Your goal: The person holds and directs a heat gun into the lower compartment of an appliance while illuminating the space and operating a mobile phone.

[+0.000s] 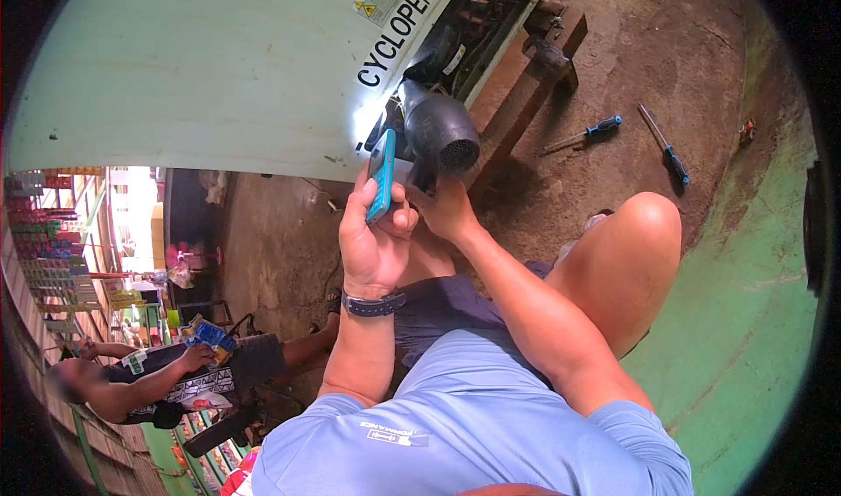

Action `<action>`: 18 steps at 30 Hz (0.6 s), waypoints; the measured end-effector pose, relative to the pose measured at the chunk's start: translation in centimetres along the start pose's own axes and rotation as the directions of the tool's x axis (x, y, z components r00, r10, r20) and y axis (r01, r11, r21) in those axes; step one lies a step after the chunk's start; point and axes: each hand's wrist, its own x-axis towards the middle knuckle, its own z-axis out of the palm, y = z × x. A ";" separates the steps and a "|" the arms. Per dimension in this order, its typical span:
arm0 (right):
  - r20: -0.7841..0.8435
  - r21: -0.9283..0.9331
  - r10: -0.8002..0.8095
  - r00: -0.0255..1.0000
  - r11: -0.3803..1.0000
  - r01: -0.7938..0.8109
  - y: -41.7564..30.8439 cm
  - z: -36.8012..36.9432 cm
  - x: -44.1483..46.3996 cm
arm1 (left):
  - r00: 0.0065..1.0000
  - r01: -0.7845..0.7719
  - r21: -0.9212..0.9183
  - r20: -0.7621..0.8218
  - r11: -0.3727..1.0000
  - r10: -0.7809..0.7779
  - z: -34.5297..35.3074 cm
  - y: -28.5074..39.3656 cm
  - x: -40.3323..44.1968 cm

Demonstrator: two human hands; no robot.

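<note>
My left hand (pixel 375 246), with a dark watch on its wrist, is closed around a teal keypad phone (pixel 383 180). A bright white glow lies on the pale green panel (pixel 219 67) beside the phone's top end. Close by on the right, my right hand (pixel 448 209) grips the handle of a black hair dryer (pixel 441 135). The dryer's round rear grille faces toward me, and its front end points into the dark opening (pixel 451 53) at the panel's edge. Dark parts and wires show in that opening. The dryer's nozzle tip is hard to make out.
Two blue-and-black screwdrivers (pixel 603 128) (pixel 673 165) lie on the stained concrete floor (pixel 631 49). A rusty metal beam (pixel 517 115) runs beside the opening. At left, another person (pixel 166 378) stands holding a blue packet, near hanging goods (pixel 53 233). A green surface (pixel 745 321) borders the right side.
</note>
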 end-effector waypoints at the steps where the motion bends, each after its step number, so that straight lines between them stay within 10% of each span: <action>1: -0.008 0.008 -0.008 1.000 1.000 0.008 0.0 0.0 0.0 | 1.000 0.000 0.000 -0.004 1.000 0.000 0.0 0.0 0.0; 18: 0.008 -0.012 0.009 1.000 1.000 -0.009 -0.5 0.2 -0.9 | 0.999 0.016 0.004 0.033 1.000 -0.016 -0.7 -0.1 0.1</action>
